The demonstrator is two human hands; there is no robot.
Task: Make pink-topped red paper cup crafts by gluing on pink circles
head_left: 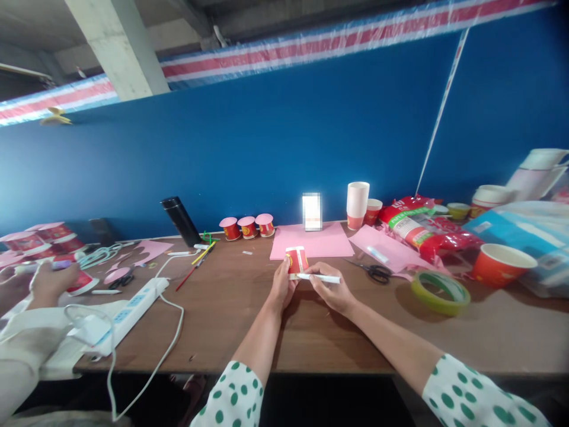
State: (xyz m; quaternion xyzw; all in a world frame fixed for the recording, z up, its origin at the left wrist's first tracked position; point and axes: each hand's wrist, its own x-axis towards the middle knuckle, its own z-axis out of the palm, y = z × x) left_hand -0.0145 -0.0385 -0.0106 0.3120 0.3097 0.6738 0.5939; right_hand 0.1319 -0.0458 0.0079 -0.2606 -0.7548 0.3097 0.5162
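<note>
My left hand [282,286] is closed round a small red paper cup [297,260], held upside down just above the brown table [231,338]. My right hand [331,289] pinches a white pen [318,277] that lies level, its tip against the cup's lower edge. Both hands are near the middle of the table, just in front of a pink paper sheet [320,239].
Black scissors [377,272] and a green tape roll [440,292] lie to the right, with a red cup [500,264], a red packet [422,228] and stacked cups [357,204]. Three capped red cups [247,226] and a black flask [180,220] stand behind. Another person's hand [51,283] and a power strip [127,314] are left.
</note>
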